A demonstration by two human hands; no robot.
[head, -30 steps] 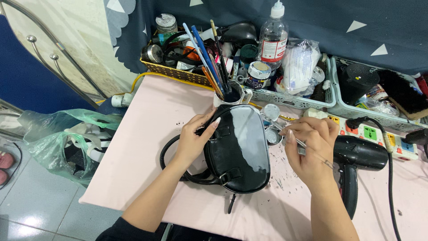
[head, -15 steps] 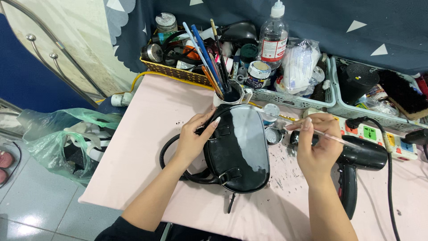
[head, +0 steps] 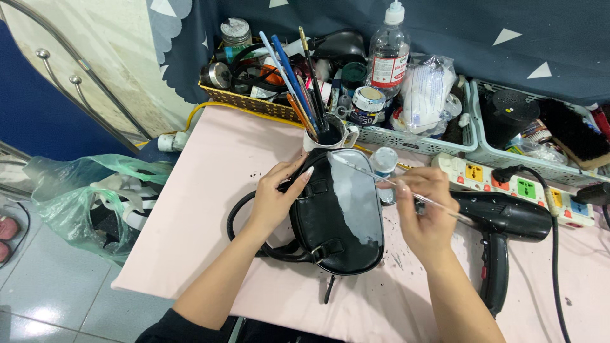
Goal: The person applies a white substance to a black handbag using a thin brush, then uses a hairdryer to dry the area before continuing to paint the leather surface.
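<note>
Clutter crowds your bag (head: 337,216) at twelve o'clock: brush cup (head: 323,134), baskets (head: 419,136), bottle (head: 388,54). Dryer (head: 505,219) lies at three, on the pink table (head: 190,216). Your left hand (head: 276,197) presses the bag; your right hand (head: 427,213) pinches a brush (head: 406,190). Tiled floor (head: 44,279) lies at nine.

Right hand (head: 427,213) shifted left across desk (head: 203,190), away from black hair dryer (head: 508,219), now closer to black bag (head: 340,216). Thin brush (head: 394,184) in its grip swung round: a second ago lying over dryer side, half a second ago raised near level, now slanting up-left with tip at upper part of bag's glossy panel. Left hand (head: 276,200) crept slightly along bag's upper left edge, fingers spread a little wider.
</note>
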